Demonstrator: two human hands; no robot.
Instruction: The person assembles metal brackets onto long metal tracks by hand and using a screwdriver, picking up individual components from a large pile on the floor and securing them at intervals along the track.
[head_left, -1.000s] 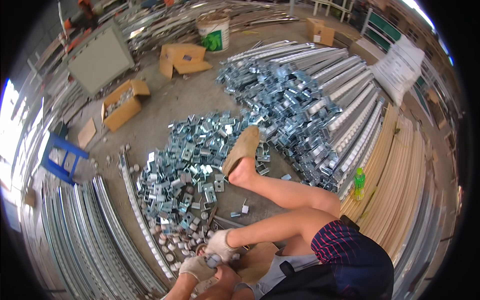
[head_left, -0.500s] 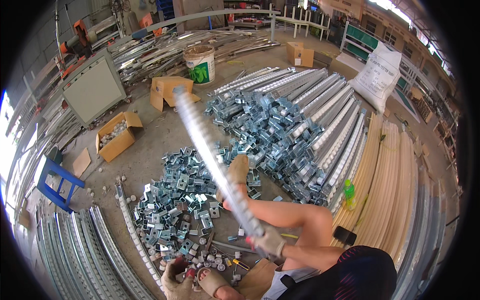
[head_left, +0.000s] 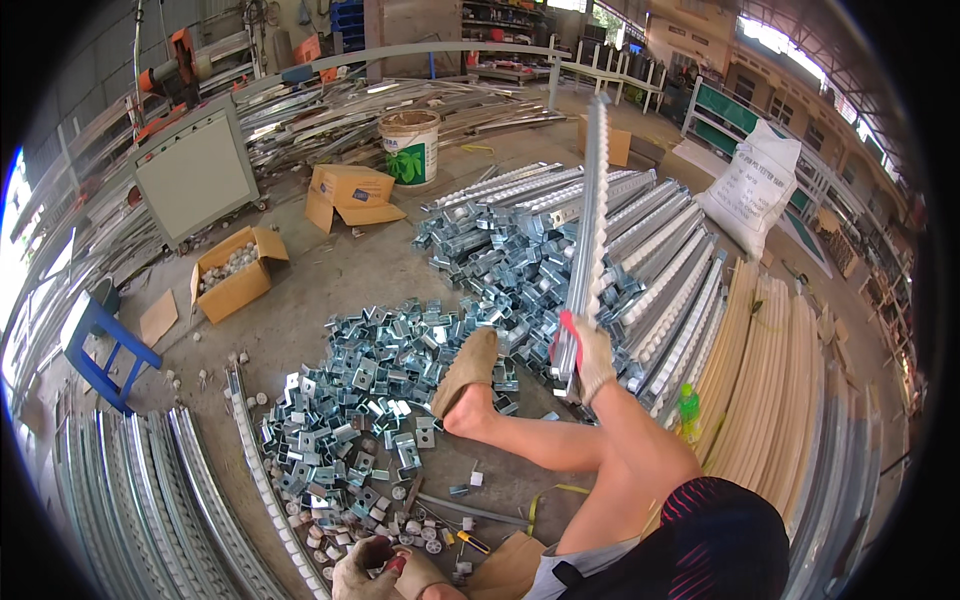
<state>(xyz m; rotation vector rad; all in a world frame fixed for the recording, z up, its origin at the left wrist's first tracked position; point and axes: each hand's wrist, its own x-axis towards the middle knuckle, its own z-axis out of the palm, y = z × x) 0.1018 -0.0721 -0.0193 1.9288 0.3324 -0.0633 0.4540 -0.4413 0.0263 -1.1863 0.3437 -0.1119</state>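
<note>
My right hand (head_left: 588, 357), in a pale glove with a red palm, grips the lower end of a roller track (head_left: 592, 210), a metal channel lined with white rollers. The track stands steeply up over a stack of similar tracks (head_left: 655, 240) whose near ends carry zinc-coloured brackets. At the lower edge, my left hand (head_left: 362, 572) wears a matching glove. Its fingers are loosely curved with a gap to the thumb, and I see nothing held. Close to it lie loose white rollers (head_left: 415, 530). A heap of loose metal brackets (head_left: 370, 375) spreads beyond, beside my sandalled foot (head_left: 468, 372).
More tracks (head_left: 150, 500) lie at the left, near a blue stool (head_left: 110, 355). Beyond are an open carton of rollers (head_left: 240, 275), another carton (head_left: 350, 195), a bucket (head_left: 410, 150) and a white sack (head_left: 755, 185). Right are pale strips (head_left: 770, 370) and a green bottle (head_left: 689, 410).
My right hand has moved forward and to the right, swinging the track from a leftward lean to nearly upright over the stack. My left hand stays low, its fingers slightly more curled.
</note>
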